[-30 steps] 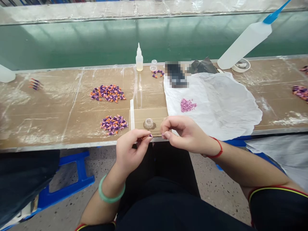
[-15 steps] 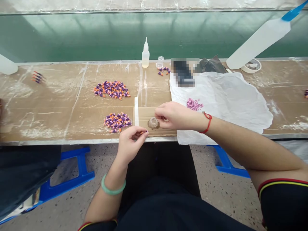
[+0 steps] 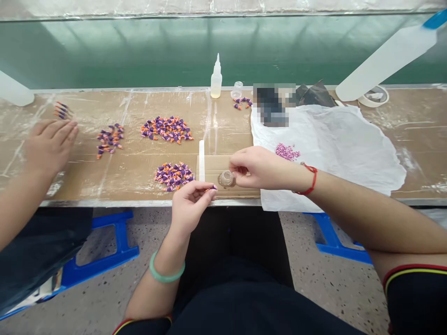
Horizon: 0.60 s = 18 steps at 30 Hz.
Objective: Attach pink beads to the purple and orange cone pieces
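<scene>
My left hand (image 3: 190, 204) is at the table's front edge, fingers pinched on a small purple and orange piece (image 3: 211, 188). My right hand (image 3: 253, 167) reaches over a small clear cap (image 3: 226, 178) on a cardboard patch, its fingertips closed in a pinch just above the cap; what they hold is too small to make out. A pile of purple and orange pieces (image 3: 173, 176) lies just left of my hands, beside a white stick (image 3: 201, 160). A heap of pink beads (image 3: 287, 151) rests on a white sheet (image 3: 335, 144) to the right.
A second pile (image 3: 166, 128) and a third pile (image 3: 109, 138) lie farther back. Another person's hand (image 3: 49, 144) rests flat at the left. A small glue bottle (image 3: 216, 79), a clear cap (image 3: 238, 89), a large squeeze bottle (image 3: 387, 56) and a tape roll (image 3: 375, 95) stand behind.
My right hand moved from beside my left hand forward to the clear cap. Another person's hand came in at the left, and a third pile of pieces now lies near it.
</scene>
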{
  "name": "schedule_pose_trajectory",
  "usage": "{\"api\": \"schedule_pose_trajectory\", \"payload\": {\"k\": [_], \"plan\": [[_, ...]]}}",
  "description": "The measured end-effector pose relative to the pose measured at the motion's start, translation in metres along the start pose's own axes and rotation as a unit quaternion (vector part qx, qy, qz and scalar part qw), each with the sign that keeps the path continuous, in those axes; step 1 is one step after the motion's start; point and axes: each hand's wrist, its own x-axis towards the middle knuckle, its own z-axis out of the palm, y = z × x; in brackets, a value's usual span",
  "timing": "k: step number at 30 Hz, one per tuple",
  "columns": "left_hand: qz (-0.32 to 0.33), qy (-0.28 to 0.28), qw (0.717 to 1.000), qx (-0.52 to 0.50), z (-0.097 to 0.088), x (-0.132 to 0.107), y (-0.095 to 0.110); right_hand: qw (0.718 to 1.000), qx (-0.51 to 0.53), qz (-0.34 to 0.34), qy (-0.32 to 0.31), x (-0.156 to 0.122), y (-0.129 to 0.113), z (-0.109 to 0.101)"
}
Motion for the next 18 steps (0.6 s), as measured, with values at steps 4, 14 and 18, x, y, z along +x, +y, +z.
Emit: {"api": "schedule_pose_trajectory", "payload": {"k": [4,14,18], "plan": [[-0.03,-0.002,0.991,-0.127,0.008,-0.004,0.016,0.963,0.264,0.054,0.025,-0.015,-0.013,0.002],[-0.01,-0.043,0.988,-0.151,0.024,-0.016,0.044,0.881,0.467,0.05,0.053,-0.038,-0.04,0.006],[-0.004,-0.033,0.992,-0.123,0.026,-0.02,0.045,0.894,0.443,0.032,0.059,-0.042,-0.046,0.003]]}}
